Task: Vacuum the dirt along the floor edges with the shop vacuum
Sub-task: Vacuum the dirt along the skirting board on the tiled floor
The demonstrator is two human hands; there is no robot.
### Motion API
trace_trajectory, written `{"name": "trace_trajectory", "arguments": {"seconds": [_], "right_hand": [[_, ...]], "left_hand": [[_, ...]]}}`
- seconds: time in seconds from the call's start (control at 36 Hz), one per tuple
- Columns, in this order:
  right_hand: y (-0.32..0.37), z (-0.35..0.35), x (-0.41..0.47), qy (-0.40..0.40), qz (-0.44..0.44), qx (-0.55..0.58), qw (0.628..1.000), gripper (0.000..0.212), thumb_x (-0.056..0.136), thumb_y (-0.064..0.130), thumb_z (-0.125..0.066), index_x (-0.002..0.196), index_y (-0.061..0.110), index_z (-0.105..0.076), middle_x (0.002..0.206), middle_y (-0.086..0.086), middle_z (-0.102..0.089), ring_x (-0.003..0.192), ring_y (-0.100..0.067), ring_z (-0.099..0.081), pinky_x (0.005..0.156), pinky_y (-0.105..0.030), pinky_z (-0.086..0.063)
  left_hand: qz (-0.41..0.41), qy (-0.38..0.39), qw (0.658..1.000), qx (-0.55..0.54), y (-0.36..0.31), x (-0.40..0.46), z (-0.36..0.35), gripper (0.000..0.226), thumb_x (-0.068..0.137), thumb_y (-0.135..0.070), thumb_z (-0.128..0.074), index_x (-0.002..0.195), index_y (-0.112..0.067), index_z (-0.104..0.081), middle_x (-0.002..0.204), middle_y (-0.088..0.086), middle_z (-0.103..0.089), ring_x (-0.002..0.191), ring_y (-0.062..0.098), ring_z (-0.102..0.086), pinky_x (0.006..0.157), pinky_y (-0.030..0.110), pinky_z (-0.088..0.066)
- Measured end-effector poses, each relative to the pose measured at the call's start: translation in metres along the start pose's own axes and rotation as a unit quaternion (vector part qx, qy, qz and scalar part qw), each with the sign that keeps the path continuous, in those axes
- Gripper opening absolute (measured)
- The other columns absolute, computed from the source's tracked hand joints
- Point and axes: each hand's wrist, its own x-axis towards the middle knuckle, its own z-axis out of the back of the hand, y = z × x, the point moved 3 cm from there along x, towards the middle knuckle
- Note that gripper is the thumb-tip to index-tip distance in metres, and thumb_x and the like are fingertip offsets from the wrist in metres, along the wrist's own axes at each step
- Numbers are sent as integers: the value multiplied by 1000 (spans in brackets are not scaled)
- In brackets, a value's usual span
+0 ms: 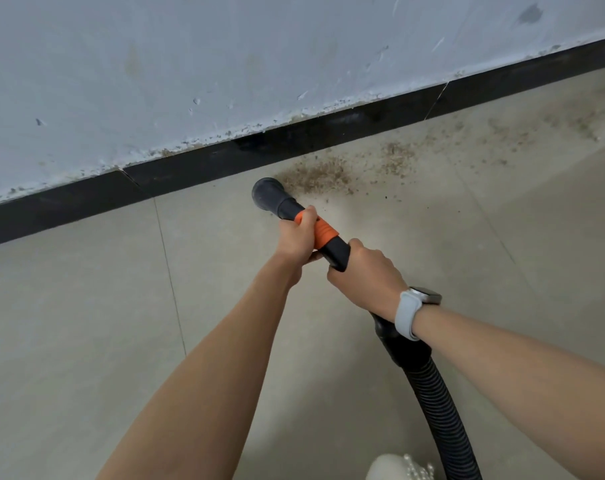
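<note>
1. The left hand is wrapped tight round the orange collar of the vacuum wand.
2. The right hand grips the black wand just behind it.
3. The nozzle sits ahead of both hands, by the dirt along the black baseboard.
4. The hose trails back under the right wrist.

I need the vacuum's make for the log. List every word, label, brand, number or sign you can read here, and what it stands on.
None can be read.
Nozzle and its orange collar: no lettering shows.
Hose: plain ribbed black, no print.
Watch on the right wrist: its face is turned edge-on, nothing legible.
Wall and black baseboard: only scuffs and chipped paint, no signs.
</note>
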Motion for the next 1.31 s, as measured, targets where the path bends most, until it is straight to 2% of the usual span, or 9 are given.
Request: {"name": "trace_trajectory", "arguments": {"seconds": [0.11, 0.25, 0.56, 0.67, 0.81, 0.89, 1.0, 1.14, 1.31], "right_hand": [[-12, 8, 9, -19, -22, 19, 999, 21, 89, 29, -53, 97, 13, -42, 80, -4, -55, 70, -28, -54, 62, -31, -42], [-25, 12, 21, -42, -43, 34, 998, 21, 90, 30, -52, 97, 14, -41, 82, -4, -55, 71, -29, -54, 63, -32, -42], [-54, 15, 38, -108, -89, 89, 986, 27, 92, 31, -54, 107, 10, -46, 83, -5, -56, 72, -27, -54, 63, -31, -42], [-62, 16, 42, -116, -108, 120, 980, 25, 91, 30, -55, 105, 10, -47, 79, -3, -53, 69, -25, -51, 63, -30, -39], [-61, 11, 47, -102, -101, 166, 976, 18, 89, 24, -56, 96, 11, -47, 71, -1, -51, 60, -18, -48, 58, -29, -38], [-54, 6, 49, -89, -88, 171, 977, 16, 87, 23, -56, 92, 12, -46, 72, -3, -53, 61, -22, -52, 59, -31, -44], [-39, -4, 46, -59, -68, 183, 979, 14, 85, 24, -55, 90, 14, -47, 73, -5, -57, 65, -32, -62, 66, -41, -57], [-17, -18, 40, -20, -34, 158, 987, 12, 88, 23, -53, 90, 16, -44, 72, -1, -54, 58, -20, -50, 55, -29, -43], [10, -35, 31, 17, -6, 115, 993, 14, 87, 24, -53, 93, 16, -44, 75, -2, -57, 66, -25, -55, 63, -34, -46]], "left_hand": [[1, 16, 999, 27, -8, 10, -20, 22, 98, -36, -47, 90, -16, -45, 95, 6, -55, 89, 20, -60, 64, 30, -56], [5, 27, 998, 58, -14, 24, -40, 31, 98, -40, -47, 109, -11, -45, 97, 5, -54, 81, 16, -58, 59, 27, -54], [-16, 59, 990, 129, -24, 43, -85, 30, 98, -39, -48, 109, -11, -47, 91, 3, -53, 79, 15, -55, 55, 25, -50], [-21, 65, 988, 139, -25, 48, -96, 39, 97, -39, -48, 120, -7, -47, 95, 4, -54, 79, 16, -55, 55, 26, -49], [-39, 63, 985, 154, -24, 50, -93, 40, 99, -37, -46, 123, -5, -45, 100, 7, -52, 84, 21, -54, 55, 27, -47], [-43, 48, 987, 150, -23, 50, -82, 39, 99, -37, -46, 123, -6, -43, 98, 5, -52, 79, 17, -54, 56, 27, -48], [-42, 17, 990, 133, -19, 47, -59, 40, 98, -36, -48, 123, -6, -43, 102, 8, -54, 85, 20, -57, 73, 36, -55], [-47, -23, 991, 120, -11, 42, -21, 40, 99, -37, -46, 124, -6, -41, 92, 1, -50, 78, 14, -53, 70, 34, -52], [-45, -58, 992, 101, -2, 32, 22, 35, 98, -39, -46, 117, -9, -43, 99, 4, -52, 88, 21, -56, 87, 45, -54]]}}
